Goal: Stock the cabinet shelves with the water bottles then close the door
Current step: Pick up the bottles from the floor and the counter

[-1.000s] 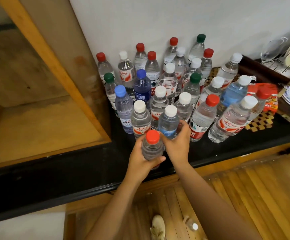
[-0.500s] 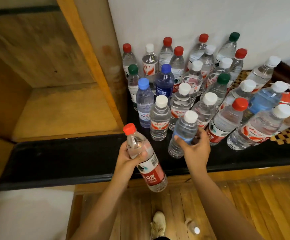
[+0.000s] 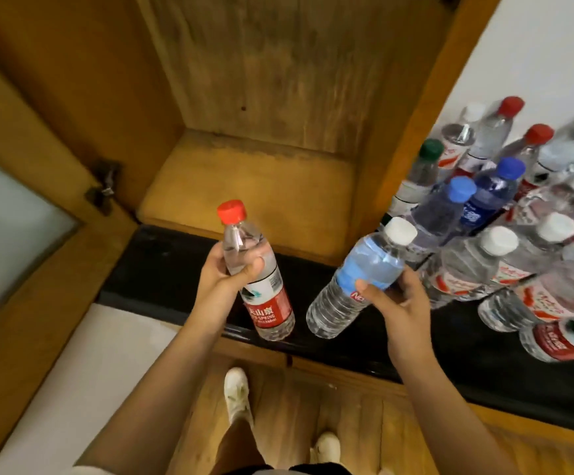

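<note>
We have a bottle in each hand and the open cabinet straight ahead, so the step, as we judge it, is to carry both over the front lip and stand them on the bare shelf (image 3: 244,186). To do it well we would seat them deep, against the back panel and into a rear corner, so that the many bottles to follow have room in front; we would also bring each one upright before letting go, since both are tilted now. Our left hand (image 3: 225,269) is wrapped tight round the shoulder of the red-capped bottle (image 3: 256,269), thumb across the front, its base hanging above the near edge of the black desk (image 3: 162,269). Our right hand (image 3: 395,296) is clamped on the waist of the white-capped bottle (image 3: 360,275), fingers behind, thumb on the blue label, cap leaning toward the shelf's right front corner. Both forearms reach forward, roughly parallel, wrists slightly raised. The remaining bottles (image 3: 504,228) crowd the desk to the right of the cabinet's side wall. The door (image 3: 21,234) stands open at the left and waits until last.
</note>
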`<move>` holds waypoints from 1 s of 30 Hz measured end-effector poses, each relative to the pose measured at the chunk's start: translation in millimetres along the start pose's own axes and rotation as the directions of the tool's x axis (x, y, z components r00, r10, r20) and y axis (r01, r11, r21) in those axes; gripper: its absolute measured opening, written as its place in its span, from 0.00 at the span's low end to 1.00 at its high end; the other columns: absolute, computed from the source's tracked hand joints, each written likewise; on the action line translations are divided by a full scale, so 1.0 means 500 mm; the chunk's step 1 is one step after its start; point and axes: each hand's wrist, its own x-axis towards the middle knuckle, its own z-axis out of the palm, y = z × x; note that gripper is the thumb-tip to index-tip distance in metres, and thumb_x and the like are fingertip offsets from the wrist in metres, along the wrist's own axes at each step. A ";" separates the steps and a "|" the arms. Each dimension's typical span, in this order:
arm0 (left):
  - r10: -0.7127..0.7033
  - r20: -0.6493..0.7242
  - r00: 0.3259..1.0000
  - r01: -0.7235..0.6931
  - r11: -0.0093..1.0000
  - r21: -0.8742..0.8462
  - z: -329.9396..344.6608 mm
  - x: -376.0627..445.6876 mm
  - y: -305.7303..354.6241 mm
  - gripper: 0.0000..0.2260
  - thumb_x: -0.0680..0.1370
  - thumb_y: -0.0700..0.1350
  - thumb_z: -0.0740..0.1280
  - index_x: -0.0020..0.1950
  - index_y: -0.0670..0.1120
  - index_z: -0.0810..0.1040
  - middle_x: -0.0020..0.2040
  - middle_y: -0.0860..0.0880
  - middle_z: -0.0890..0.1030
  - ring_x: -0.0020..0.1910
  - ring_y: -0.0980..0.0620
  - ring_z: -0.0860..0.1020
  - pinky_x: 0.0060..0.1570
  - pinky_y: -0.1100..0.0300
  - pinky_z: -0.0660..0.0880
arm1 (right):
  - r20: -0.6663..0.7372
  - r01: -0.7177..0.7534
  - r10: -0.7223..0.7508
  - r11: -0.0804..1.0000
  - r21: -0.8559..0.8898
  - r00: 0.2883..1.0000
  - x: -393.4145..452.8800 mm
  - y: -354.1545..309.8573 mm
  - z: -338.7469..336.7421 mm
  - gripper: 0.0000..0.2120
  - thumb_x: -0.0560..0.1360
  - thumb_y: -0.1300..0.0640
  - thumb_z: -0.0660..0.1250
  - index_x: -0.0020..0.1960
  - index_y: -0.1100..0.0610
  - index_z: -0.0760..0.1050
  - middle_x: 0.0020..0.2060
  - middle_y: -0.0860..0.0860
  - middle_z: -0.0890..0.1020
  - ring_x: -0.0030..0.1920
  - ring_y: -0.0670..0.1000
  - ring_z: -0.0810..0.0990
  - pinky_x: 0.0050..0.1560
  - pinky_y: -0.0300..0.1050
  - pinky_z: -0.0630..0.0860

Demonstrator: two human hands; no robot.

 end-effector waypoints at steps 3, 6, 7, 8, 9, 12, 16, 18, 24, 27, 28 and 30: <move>0.039 -0.052 0.998 -0.040 0.999 -0.027 -0.066 0.080 0.032 0.17 0.69 0.36 0.70 0.55 0.48 0.73 0.48 0.52 0.81 0.44 0.61 0.82 0.40 0.71 0.76 | 0.047 0.032 -0.030 0.999 -0.041 0.998 0.047 -0.010 0.104 0.31 0.61 0.53 0.74 0.62 0.58 0.72 0.52 0.47 0.82 0.53 0.46 0.81 0.51 0.38 0.79; 0.086 -0.059 0.995 -0.086 0.996 -0.002 -0.127 0.172 0.063 0.22 0.68 0.32 0.71 0.58 0.46 0.70 0.49 0.53 0.79 0.42 0.64 0.81 0.39 0.72 0.75 | 0.044 0.073 -0.068 0.992 -0.108 0.997 0.111 -0.014 0.217 0.31 0.61 0.53 0.74 0.62 0.57 0.72 0.51 0.42 0.82 0.52 0.42 0.81 0.49 0.36 0.79; 0.105 -0.054 0.993 -0.104 0.994 0.019 -0.145 0.205 0.071 0.24 0.68 0.32 0.71 0.59 0.45 0.69 0.49 0.53 0.79 0.42 0.66 0.80 0.39 0.72 0.75 | 0.040 0.085 -0.080 0.988 -0.126 0.996 0.135 -0.012 0.254 0.31 0.61 0.54 0.75 0.63 0.57 0.71 0.52 0.42 0.81 0.52 0.41 0.80 0.49 0.36 0.78; 0.120 -0.049 0.992 -0.118 0.992 0.042 -0.157 0.232 0.077 0.26 0.67 0.31 0.72 0.60 0.45 0.68 0.50 0.53 0.78 0.42 0.66 0.80 0.39 0.73 0.75 | 0.034 0.090 -0.086 0.987 -0.134 0.996 0.156 -0.009 0.284 0.31 0.62 0.55 0.76 0.63 0.57 0.71 0.52 0.42 0.80 0.52 0.40 0.80 0.48 0.34 0.77; 0.135 -0.043 0.990 -0.132 0.989 0.063 -0.172 0.263 0.081 0.27 0.66 0.31 0.73 0.60 0.45 0.67 0.50 0.53 0.78 0.43 0.66 0.80 0.40 0.73 0.75 | 0.028 0.099 -0.096 0.986 -0.133 0.995 0.180 -0.006 0.318 0.31 0.63 0.58 0.76 0.63 0.57 0.70 0.52 0.41 0.80 0.51 0.40 0.79 0.47 0.32 0.77; 0.174 -0.017 0.985 -0.170 0.977 0.127 -0.205 0.347 0.085 0.29 0.64 0.30 0.75 0.58 0.45 0.67 0.51 0.52 0.76 0.47 0.61 0.78 0.48 0.68 0.76 | 0.010 0.135 -0.135 0.978 -0.158 0.991 0.249 0.004 0.411 0.30 0.63 0.62 0.76 0.63 0.56 0.69 0.53 0.43 0.79 0.53 0.44 0.79 0.48 0.30 0.76; 0.196 -0.014 0.980 -0.192 0.971 0.143 -0.230 0.430 0.076 0.29 0.63 0.29 0.74 0.57 0.45 0.65 0.50 0.55 0.75 0.45 0.67 0.78 0.46 0.74 0.73 | 0.012 0.155 -0.155 0.974 -0.168 0.988 0.325 0.018 0.498 0.33 0.64 0.64 0.76 0.65 0.62 0.66 0.61 0.59 0.75 0.60 0.57 0.76 0.62 0.54 0.74; 0.189 -0.014 0.982 -0.185 0.974 0.131 -0.239 0.458 0.071 0.29 0.64 0.30 0.74 0.58 0.46 0.65 0.50 0.55 0.75 0.44 0.70 0.77 0.44 0.75 0.73 | 0.031 0.162 -0.158 0.970 -0.184 0.987 0.344 0.026 0.523 0.33 0.64 0.64 0.76 0.66 0.62 0.66 0.62 0.60 0.73 0.61 0.58 0.75 0.63 0.58 0.72; 0.198 0.061 0.978 -0.204 0.974 0.103 -0.238 0.478 0.052 0.33 0.60 0.36 0.77 0.60 0.45 0.66 0.51 0.55 0.77 0.49 0.66 0.77 0.51 0.69 0.74 | 0.047 0.219 -0.215 0.934 -0.281 0.976 0.364 0.057 0.539 0.33 0.67 0.58 0.75 0.68 0.55 0.64 0.65 0.54 0.70 0.62 0.51 0.74 0.59 0.42 0.74; 0.203 0.020 0.979 -0.204 0.974 0.103 -0.239 0.470 0.024 0.36 0.60 0.34 0.76 0.63 0.46 0.65 0.58 0.51 0.76 0.57 0.59 0.76 0.60 0.62 0.72 | 0.085 0.227 -0.211 0.924 -0.308 0.974 0.377 0.071 0.536 0.35 0.68 0.63 0.74 0.69 0.55 0.61 0.64 0.52 0.69 0.63 0.52 0.73 0.61 0.47 0.73; 0.178 -0.008 0.984 -0.176 0.978 0.113 -0.239 0.463 0.010 0.38 0.60 0.33 0.77 0.66 0.44 0.64 0.61 0.48 0.74 0.62 0.54 0.74 0.64 0.56 0.70 | 0.101 0.210 -0.187 0.931 -0.300 0.977 0.380 0.078 0.533 0.35 0.67 0.65 0.74 0.69 0.56 0.61 0.63 0.52 0.71 0.63 0.52 0.74 0.62 0.47 0.72; 0.119 -0.109 0.987 -0.102 0.984 0.148 -0.236 0.451 -0.022 0.41 0.59 0.30 0.77 0.68 0.40 0.62 0.65 0.41 0.72 0.66 0.44 0.71 0.66 0.45 0.67 | 0.130 0.170 -0.136 0.936 -0.308 0.982 0.383 0.097 0.527 0.33 0.66 0.68 0.74 0.65 0.54 0.64 0.58 0.48 0.76 0.59 0.48 0.76 0.58 0.41 0.73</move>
